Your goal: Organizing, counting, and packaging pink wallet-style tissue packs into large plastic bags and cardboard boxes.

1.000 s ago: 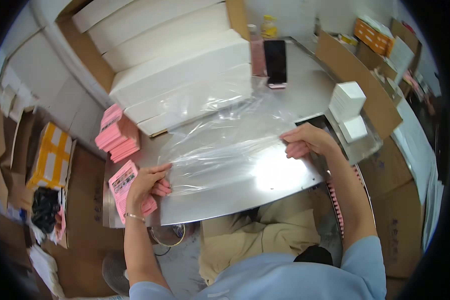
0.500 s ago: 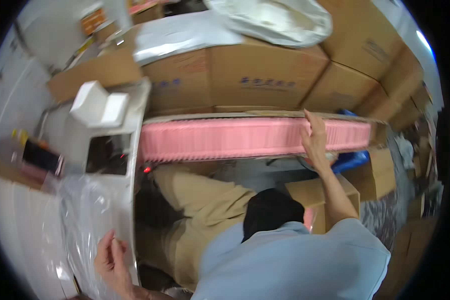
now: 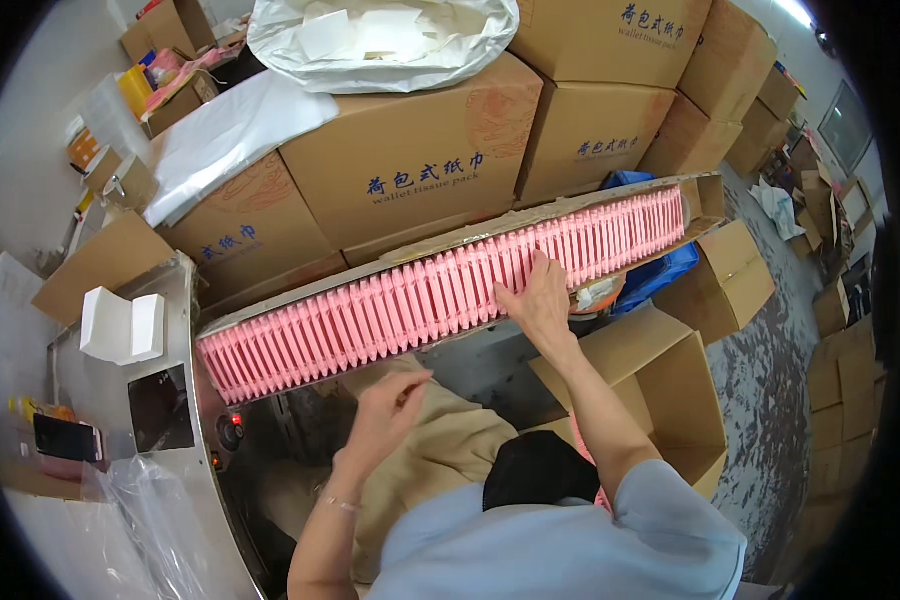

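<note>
Thin pink packets [image 3: 400, 300] stand on edge, packed side by side in a long narrow trough [image 3: 450, 240] that slants up to the right. My right hand [image 3: 542, 305] rests on the near side of the row, right of its middle, thumb and fingers apart. It touches the packets without lifting any. My left hand [image 3: 385, 412] hovers over my lap, just short of the row's near edge. Its fingers are bent in toward the thumb, and nothing shows between them. The trough's far right end holds no packets.
Cardboard cartons [image 3: 410, 150] form a wall behind the trough, topped by a white sack [image 3: 380, 50]. Left stands a metal bench [image 3: 185, 290] with a white folded piece [image 3: 122, 328], a dark panel [image 3: 162, 410] and a phone [image 3: 67, 438]. An open carton [image 3: 660, 390] sits at my right.
My left hand has moved from the bench at lower left toward the row. My right hand has slid left along the packets. The whole view has turned.
</note>
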Demonstrator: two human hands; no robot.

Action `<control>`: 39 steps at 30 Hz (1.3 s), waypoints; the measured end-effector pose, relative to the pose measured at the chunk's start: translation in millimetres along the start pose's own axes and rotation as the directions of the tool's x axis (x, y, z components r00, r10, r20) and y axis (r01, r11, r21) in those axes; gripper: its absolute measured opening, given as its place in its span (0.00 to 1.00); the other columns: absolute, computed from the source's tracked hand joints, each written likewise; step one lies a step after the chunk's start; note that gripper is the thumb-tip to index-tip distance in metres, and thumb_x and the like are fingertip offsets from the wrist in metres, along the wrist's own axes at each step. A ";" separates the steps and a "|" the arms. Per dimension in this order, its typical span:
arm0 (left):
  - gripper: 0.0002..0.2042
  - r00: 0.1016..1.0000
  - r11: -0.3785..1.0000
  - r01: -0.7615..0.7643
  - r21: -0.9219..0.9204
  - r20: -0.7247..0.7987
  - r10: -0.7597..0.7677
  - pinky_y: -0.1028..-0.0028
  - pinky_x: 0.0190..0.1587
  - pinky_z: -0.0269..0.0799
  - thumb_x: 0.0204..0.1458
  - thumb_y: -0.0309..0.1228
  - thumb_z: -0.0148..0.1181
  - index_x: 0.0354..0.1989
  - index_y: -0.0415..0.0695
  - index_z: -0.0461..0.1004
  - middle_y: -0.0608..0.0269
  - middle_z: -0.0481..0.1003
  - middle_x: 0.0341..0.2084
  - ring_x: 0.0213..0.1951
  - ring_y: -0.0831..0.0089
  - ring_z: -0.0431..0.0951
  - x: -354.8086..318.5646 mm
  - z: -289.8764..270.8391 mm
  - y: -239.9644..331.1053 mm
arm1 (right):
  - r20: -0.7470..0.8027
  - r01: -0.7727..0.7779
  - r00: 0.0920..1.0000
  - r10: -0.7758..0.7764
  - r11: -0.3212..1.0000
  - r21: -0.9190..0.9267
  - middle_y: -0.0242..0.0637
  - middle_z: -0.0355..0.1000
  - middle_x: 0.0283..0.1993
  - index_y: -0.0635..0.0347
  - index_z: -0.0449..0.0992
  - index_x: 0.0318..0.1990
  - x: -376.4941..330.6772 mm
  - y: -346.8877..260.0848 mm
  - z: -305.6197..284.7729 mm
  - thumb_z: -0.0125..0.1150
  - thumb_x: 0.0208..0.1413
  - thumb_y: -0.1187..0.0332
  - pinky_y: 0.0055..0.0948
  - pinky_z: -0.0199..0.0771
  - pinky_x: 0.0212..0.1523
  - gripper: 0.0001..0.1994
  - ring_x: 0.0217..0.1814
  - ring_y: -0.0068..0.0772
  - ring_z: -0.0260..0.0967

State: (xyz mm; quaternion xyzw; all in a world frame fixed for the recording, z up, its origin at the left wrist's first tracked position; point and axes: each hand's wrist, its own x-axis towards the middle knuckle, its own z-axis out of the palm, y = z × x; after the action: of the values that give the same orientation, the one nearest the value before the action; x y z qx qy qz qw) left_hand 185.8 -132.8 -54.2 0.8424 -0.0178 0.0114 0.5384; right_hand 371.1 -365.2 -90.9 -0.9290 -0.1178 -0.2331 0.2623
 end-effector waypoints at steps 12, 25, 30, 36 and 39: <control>0.39 0.840 0.864 -0.276 0.420 -0.332 0.430 0.45 0.66 0.50 0.42 0.20 0.64 0.67 0.34 0.56 0.30 0.42 0.71 0.65 0.33 0.52 102.5 109.6 -5.0 | -0.008 -0.038 0.999 0.040 0.987 0.155 0.67 0.62 0.60 0.76 0.47 0.69 -7.9 15.3 31.5 0.67 0.48 0.61 0.49 0.66 0.59 0.47 0.59 0.65 0.63; 0.49 0.876 0.886 0.041 -0.462 -0.411 -0.254 0.71 0.41 0.75 0.60 0.27 0.57 0.73 0.46 0.19 0.38 0.70 0.55 0.44 0.68 0.76 82.4 96.0 9.3 | 0.027 -0.118 0.993 0.115 0.977 0.179 0.66 0.60 0.64 0.73 0.49 0.70 -4.9 12.8 28.8 0.66 0.48 0.61 0.48 0.62 0.64 0.45 0.65 0.65 0.60; 0.46 0.868 0.815 0.137 -0.563 -0.328 -0.373 0.63 0.51 0.73 0.57 0.26 0.56 0.74 0.42 0.26 0.38 0.73 0.50 0.47 0.56 0.78 82.0 79.2 8.8 | -0.024 -0.059 0.998 0.063 0.989 0.138 0.66 0.60 0.63 0.74 0.50 0.69 -7.4 10.5 37.0 0.66 0.49 0.61 0.49 0.61 0.64 0.45 0.65 0.66 0.60; 0.34 0.796 0.905 0.317 0.283 -0.598 -0.092 0.46 0.59 0.55 0.46 0.30 0.64 0.66 0.45 0.62 0.36 0.60 0.62 0.61 0.44 0.60 66.8 63.1 -6.3 | -0.032 -0.061 0.997 0.065 0.990 0.125 0.68 0.61 0.62 0.76 0.52 0.68 -7.9 16.0 34.8 0.66 0.50 0.62 0.49 0.63 0.62 0.43 0.63 0.67 0.61; 0.28 0.725 0.819 0.257 0.512 -0.663 0.187 0.35 0.57 0.51 0.42 0.28 0.65 0.57 0.49 0.73 0.35 0.47 0.70 0.63 0.32 0.53 62.2 55.6 -13.6 | -0.051 -0.040 0.998 0.046 0.993 0.110 0.67 0.61 0.62 0.76 0.52 0.68 -7.1 14.7 34.3 0.66 0.50 0.62 0.49 0.64 0.61 0.43 0.62 0.67 0.62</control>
State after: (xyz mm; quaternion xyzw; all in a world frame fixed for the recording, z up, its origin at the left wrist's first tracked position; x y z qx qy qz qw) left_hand 248.6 -178.7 -87.6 0.8981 0.2038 0.3164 0.2275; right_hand 382.7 -359.6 -126.6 -0.9091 -0.1033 -0.2453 0.3204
